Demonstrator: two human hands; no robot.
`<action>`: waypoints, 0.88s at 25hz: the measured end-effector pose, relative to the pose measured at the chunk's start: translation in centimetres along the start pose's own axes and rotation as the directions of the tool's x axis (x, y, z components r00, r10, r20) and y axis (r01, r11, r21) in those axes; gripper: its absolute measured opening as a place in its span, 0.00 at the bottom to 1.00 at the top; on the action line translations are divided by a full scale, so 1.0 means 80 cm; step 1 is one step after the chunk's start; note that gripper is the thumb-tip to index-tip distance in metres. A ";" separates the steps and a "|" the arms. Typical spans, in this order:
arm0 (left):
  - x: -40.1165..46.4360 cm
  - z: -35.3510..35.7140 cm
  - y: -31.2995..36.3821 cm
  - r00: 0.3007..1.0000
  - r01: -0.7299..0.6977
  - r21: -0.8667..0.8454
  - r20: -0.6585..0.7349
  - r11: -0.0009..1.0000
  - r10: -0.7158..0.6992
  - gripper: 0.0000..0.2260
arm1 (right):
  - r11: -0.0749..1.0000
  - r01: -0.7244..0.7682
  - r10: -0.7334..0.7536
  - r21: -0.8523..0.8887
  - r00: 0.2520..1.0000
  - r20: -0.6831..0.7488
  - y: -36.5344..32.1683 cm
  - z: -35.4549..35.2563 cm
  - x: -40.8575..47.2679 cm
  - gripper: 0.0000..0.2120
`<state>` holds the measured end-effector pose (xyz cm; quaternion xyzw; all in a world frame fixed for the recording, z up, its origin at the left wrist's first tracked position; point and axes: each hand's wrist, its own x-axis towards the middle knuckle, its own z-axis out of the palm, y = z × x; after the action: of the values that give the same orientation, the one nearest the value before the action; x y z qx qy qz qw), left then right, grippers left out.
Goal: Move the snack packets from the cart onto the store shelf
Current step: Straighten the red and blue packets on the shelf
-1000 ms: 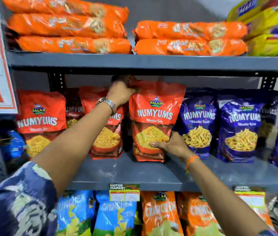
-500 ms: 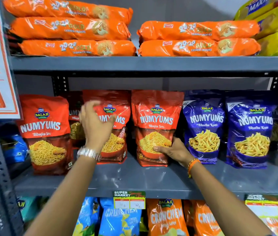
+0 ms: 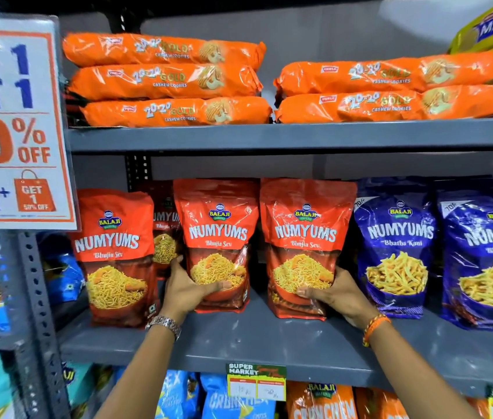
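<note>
Three red Numyums Bhujia Sev packets stand upright on the grey middle shelf (image 3: 269, 343). My left hand (image 3: 188, 290) grips the lower part of the middle red packet (image 3: 218, 234). My right hand (image 3: 337, 293) grips the bottom of the right red packet (image 3: 305, 231). A third red packet (image 3: 115, 243) stands free at the left, and a fourth (image 3: 165, 234) shows partly behind it. The cart is out of view.
Blue Numyums Bhatha Kani packets (image 3: 396, 246) stand to the right on the same shelf. Orange cashew cookie packs (image 3: 166, 83) lie stacked on the upper shelf. A promo sign (image 3: 12, 125) hangs at the left upright. Blue and orange crisp bags (image 3: 320, 400) fill the shelf below.
My left hand came down from the top of the packets to the lower part of the middle red packet. My right hand stayed on the right red packet. The view shifted up and left.
</note>
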<state>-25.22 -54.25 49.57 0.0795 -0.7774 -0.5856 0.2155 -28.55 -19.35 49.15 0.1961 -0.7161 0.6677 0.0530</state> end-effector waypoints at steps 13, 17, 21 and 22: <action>-0.034 -0.031 -0.016 0.999 -0.051 -0.072 0.016 0.996 0.052 0.69 | 0.998 -0.037 0.032 0.048 0.993 0.113 -0.003 -0.014 -0.020 0.36; -0.044 -0.038 -0.014 0.998 -0.060 -0.080 0.020 0.995 0.062 0.69 | 0.998 -0.062 0.058 0.023 0.991 0.124 -0.004 -0.015 -0.023 0.37; -0.052 -0.039 -0.011 0.999 -0.049 -0.081 0.018 0.995 0.050 0.69 | 0.998 -0.067 0.065 0.016 0.993 0.102 -0.007 -0.012 -0.027 0.40; -0.053 -0.039 -0.011 0.999 -0.050 -0.079 0.017 0.996 0.052 0.68 | 0.997 -0.069 0.067 0.017 0.993 0.098 -0.008 -0.011 -0.027 0.40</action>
<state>-20.17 -55.67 48.43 0.0455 -0.7577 -0.6105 0.2260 -26.49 -18.06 49.11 0.2044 -0.7172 0.6662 -0.0069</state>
